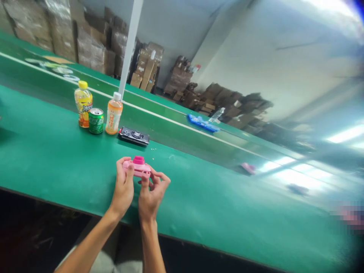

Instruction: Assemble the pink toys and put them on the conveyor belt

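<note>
We count two hands, one left hand point(124, 186) and one right hand point(151, 194), with one pink plastic item point(138, 167) between them. On the desk point(65, 163) we find two upright drink bottles, one yellow-capped bottle point(84, 108) and one white-capped bottle point(114, 117), plus one green can point(96, 122) and one black case point(134, 136). Farther off we make out one blue tray point(202, 123), one blurred pink piece point(248, 168) and one white post point(131, 45). The cartons point(146, 70) are many, too blurred for us to number.
</note>
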{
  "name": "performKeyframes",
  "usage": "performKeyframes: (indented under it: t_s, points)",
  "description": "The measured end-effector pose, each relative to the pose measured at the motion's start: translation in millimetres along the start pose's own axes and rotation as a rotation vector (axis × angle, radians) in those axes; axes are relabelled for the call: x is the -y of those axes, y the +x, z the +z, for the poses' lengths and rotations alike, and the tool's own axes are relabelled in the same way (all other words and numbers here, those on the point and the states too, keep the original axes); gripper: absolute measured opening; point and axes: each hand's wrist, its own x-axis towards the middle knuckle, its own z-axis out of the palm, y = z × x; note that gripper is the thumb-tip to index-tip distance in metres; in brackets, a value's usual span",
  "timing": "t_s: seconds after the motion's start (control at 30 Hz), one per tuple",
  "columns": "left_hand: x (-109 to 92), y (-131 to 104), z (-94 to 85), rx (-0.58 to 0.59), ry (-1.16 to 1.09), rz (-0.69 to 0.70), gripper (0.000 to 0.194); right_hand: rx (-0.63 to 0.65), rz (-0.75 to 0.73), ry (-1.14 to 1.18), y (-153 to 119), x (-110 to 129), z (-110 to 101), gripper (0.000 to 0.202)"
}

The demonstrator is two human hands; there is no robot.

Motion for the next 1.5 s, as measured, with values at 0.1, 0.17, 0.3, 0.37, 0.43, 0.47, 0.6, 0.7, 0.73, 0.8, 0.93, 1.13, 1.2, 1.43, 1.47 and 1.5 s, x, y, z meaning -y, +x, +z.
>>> performKeyframes:
  t_s: [0.1,0.17,0.3,0.37,0.43,0.47,0.6,0.7,0.73,0.8,0.93,1.13,1.2,1.43,1.47,1.5]
  points:
    - [2,-2,-5.0,0.034,0.096,0.008,0.056,0.085,0.116,0.051,6,7,-6,0.043]
    - [1,-3,-10.5,0.096,0.156,0.013,0.056,0.179,0.175,0.050,14,14,-13,0.041]
    - [-4,-1,-20.7,0.205,0.235,0.017,0.057,0.342,0.298,0.075,29,27,-26,0.038]
    - [-7,0,-22.8,0.184,0.241,0.016,0.057,0.394,0.299,0.088,30,30,-29,0.037]
    - [-8,0,-23.8,0.164,0.224,0.004,0.055,0.408,0.283,0.098,27,32,-31,0.037]
    - [-8,0,-24.5,0.168,0.216,-0.004,0.053,0.409,0.281,0.098,24,32,-32,0.037]
    - [-7,-8,-32.0,0.238,0.230,-0.062,0.049,0.462,0.312,0.013,11,35,-41,0.033]
    - [-4,-18,-39.9,0.262,0.273,-0.151,0.049,0.527,0.392,-0.031,6,32,-50,0.034]
    - [-4,-20,-42.3,0.267,0.281,-0.184,0.050,0.546,0.440,-0.005,5,28,-52,0.036]
    - [-4,-21,-46.1,0.295,0.270,-0.241,0.053,0.578,0.536,0.106,7,19,-54,0.043]
    - [-5,-18,-49.9,0.342,0.199,-0.285,0.057,0.633,0.582,0.239,7,7,-53,0.052]
    - [17,-17,-32.7,0.175,0.113,-0.220,0.082,0.590,0.367,-0.069,36,15,-65,0.037]
    - [28,-16,-24.4,0.105,0.074,-0.197,0.099,0.489,0.188,-0.319,81,7,-73,0.035]
    - [33,-10,-29.4,0.364,0.247,-0.250,0.070,-0.015,0.139,-0.728,263,-69,-91,0.029]
    - [33,-8,-31.5,0.408,0.287,-0.269,0.067,-0.027,0.149,-0.746,274,-79,-92,0.030]
    - [34,-7,-32.9,0.438,0.330,-0.295,0.066,-0.030,0.155,-0.759,281,-89,-94,0.031]
